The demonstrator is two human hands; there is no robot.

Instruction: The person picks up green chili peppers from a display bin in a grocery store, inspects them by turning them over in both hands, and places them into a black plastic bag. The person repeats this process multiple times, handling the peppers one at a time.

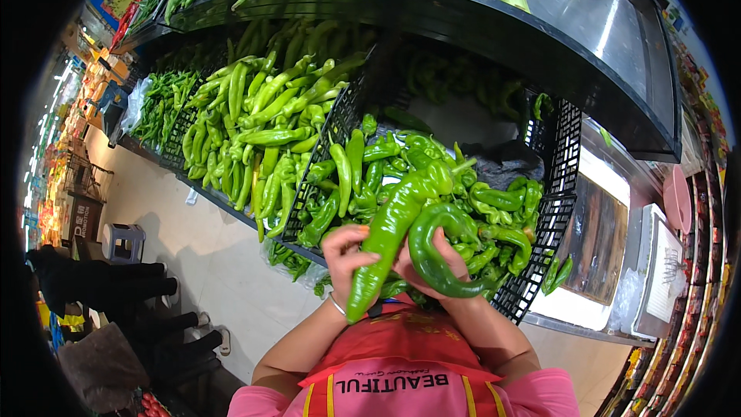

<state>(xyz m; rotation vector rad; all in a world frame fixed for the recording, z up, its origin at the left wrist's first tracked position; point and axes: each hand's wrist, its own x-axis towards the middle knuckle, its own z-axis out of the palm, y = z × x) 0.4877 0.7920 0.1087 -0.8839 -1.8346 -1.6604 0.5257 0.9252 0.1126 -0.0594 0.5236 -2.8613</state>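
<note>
My left hand [347,255], with a bracelet at the wrist, grips a long, light green pepper [393,220] near its lower end. The pepper's stem points up and right. My right hand [431,260] holds a darker green pepper [431,255] curled into a hook, its tip lying over the wrist side. Both hands are close together above the near side of a black plastic crate [535,255]. Many wrinkled green peppers [370,156] fill that crate, with a dark grey cloth [503,163] towards its back right.
Left of the crate lie paler long peppers [272,104] and small green chillies [168,104]. A black-edged metal shelf [521,29] overhangs the back. A wooden board [596,237] stands at the right. A stool [123,242] and people in dark clothes [110,284] are at the left.
</note>
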